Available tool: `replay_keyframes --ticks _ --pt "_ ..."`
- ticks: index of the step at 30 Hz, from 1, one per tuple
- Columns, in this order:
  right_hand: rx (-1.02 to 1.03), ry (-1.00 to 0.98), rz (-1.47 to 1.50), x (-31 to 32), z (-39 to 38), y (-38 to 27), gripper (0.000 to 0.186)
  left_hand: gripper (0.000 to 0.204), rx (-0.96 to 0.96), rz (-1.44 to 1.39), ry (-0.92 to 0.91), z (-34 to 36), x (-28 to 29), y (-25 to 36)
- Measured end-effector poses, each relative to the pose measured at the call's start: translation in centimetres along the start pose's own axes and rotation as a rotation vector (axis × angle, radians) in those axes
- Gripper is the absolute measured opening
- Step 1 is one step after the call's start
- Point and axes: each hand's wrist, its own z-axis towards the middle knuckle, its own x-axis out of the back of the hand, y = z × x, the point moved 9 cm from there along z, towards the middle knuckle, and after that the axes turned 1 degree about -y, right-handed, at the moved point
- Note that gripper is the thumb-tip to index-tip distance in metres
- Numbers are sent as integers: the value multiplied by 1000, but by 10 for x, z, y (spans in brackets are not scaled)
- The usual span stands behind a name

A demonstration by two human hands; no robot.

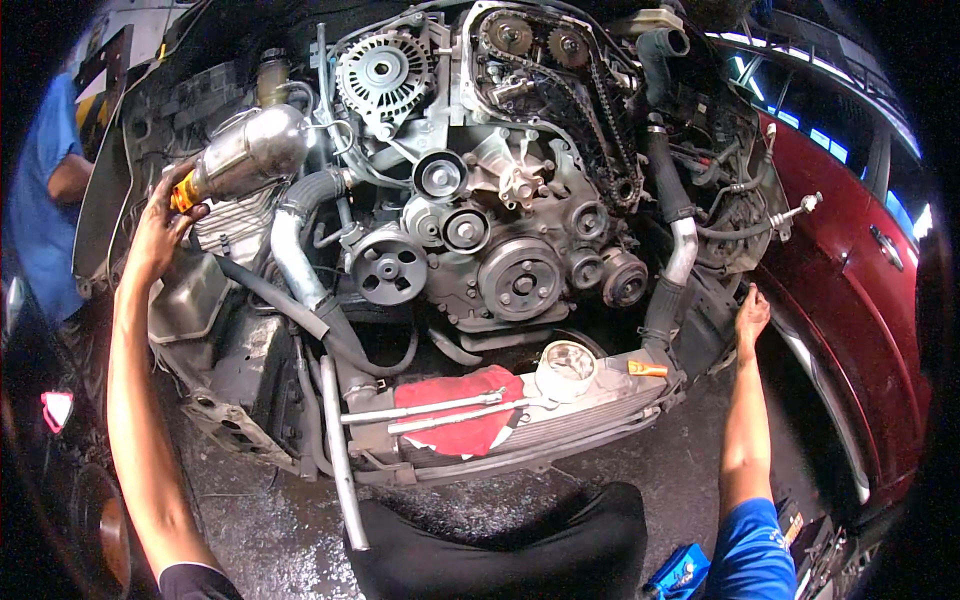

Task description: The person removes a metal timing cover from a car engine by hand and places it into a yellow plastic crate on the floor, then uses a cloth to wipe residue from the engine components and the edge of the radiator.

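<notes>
My left hand (160,225) is raised at the left of the engine bay, its fingers closed round a small yellow-orange piece (184,192). This piece sits against the lower end of a shiny silver cylinder with a rounded top (255,150); whether the two are joined I cannot tell. Over at the right, my right hand (752,320) is at the car body's edge beside the red door, fingers curled; what they hold, if anything, is hidden. Between the hands is the exposed engine, with its large crank pulley (520,282) and an uncovered timing chain (610,115).
Two long metal bars (440,418) lie over a red cloth (480,385) on the radiator (575,420). Beside them are a round pale container (566,368) and an orange item (648,369). A pipe (343,470) leans at the front. Another person in blue (45,200) stands left.
</notes>
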Motion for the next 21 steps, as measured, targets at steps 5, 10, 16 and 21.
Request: replay_keyframes --ticks 5,10,16,21 --pt "19 32 -20 2 -3 -1 49 57 22 -33 15 -2 -1 5" --pt "56 114 -53 5 -7 -5 48 60 30 -26 -1 -2 0 8" --pt "242 122 -174 1 -5 -7 44 50 37 -37 47 -5 2 9" --pt "139 44 -133 -2 -2 -1 44 51 22 -30 71 -5 3 8"
